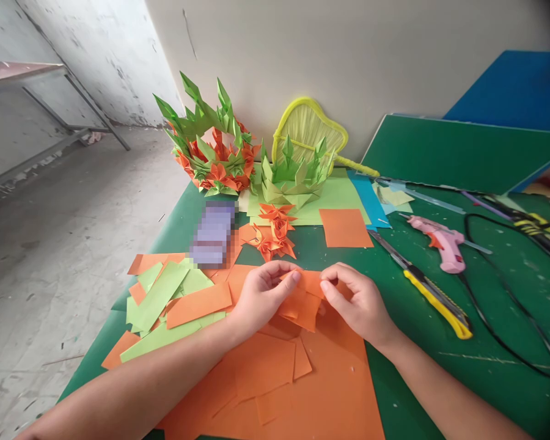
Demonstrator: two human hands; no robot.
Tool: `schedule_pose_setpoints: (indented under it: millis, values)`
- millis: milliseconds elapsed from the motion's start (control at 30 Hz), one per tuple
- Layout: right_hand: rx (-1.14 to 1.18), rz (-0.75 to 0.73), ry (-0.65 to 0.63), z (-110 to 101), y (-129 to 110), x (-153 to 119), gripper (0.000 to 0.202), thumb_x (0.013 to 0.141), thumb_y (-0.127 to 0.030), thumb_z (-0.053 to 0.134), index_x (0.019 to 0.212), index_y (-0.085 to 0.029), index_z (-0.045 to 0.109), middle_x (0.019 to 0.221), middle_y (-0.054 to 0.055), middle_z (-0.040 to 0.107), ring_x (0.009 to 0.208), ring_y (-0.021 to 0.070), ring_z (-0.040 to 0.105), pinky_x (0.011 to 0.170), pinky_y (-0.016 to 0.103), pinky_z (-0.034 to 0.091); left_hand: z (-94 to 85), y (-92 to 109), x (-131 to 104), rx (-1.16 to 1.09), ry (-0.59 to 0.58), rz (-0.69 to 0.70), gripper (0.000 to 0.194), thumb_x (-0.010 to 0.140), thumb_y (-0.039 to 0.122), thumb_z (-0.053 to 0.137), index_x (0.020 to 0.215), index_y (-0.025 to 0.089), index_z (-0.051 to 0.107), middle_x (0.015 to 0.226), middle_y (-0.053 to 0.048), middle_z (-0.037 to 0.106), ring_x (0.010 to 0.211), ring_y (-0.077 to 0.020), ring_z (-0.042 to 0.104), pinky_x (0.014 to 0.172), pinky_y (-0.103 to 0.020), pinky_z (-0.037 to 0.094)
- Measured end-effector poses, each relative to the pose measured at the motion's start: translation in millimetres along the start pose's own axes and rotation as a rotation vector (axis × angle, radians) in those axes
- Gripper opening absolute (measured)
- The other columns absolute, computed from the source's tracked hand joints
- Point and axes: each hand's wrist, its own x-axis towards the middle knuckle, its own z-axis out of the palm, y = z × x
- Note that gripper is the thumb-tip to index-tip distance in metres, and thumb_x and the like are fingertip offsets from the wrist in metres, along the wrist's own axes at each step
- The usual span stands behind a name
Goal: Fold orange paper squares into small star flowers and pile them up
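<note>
Fingertips of left hand and right hand pinch orange paper between them | held over the big orange sheet | folding, I'd guess | next move seems to want edges matched before creasing

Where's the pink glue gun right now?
In the head view, the pink glue gun lies on the green tabletop at the right, just beyond the yellow utility knife, on the person's right-hand side.
</note>
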Motion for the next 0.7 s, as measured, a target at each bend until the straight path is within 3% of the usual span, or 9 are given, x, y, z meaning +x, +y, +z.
schedule_pose_setpoints:
  millis: [233,500,700]
  values:
    - [0.233,0.212,0.03,0.0,4.9,0.5,0.024,0.092,-0.036,0.054,0.074,-0.021,0.055,0.069,-0.002,0.052,0.066,0.0126,0.048,0.061,0.024,0.039,-1.2,0.0,2.3,-0.096,0.017,-0.072,0.029,0.075,0.041,0.075,0.085,0.015,0.069,0.075,0.0,0.067,0.068,-0.0092,0.058,0.064,-0.02,0.045]
    - [0.115,0.178,0.069,-2.0,7.4,-0.6,0.023,0.091,-0.037,0.057,0.074,-0.021,0.057,0.07,-0.001,0.056,0.067,0.0135,0.052,0.064,0.024,0.042,-3.9,-0.6,3.1,-0.032,0.019,-0.062,0.03,0.074,0.042,0.075,0.081,0.015,0.066,0.074,0.0,0.065,0.068,-0.0095,0.057,0.066,-0.022,0.048]
    - [0.174,0.22,0.069,-4.4,5.2,3.2,0.023,0.09,-0.038,0.059,0.074,-0.021,0.06,0.07,-0.001,0.059,0.068,0.0138,0.055,0.065,0.024,0.045,-2.9,-2.1,2.4,-0.037,0.023,-0.018,0.028,0.077,0.04,0.072,0.076,0.014,0.062,0.069,0.001,0.06,0.066,-0.0088,0.056,0.065,-0.021,0.048]
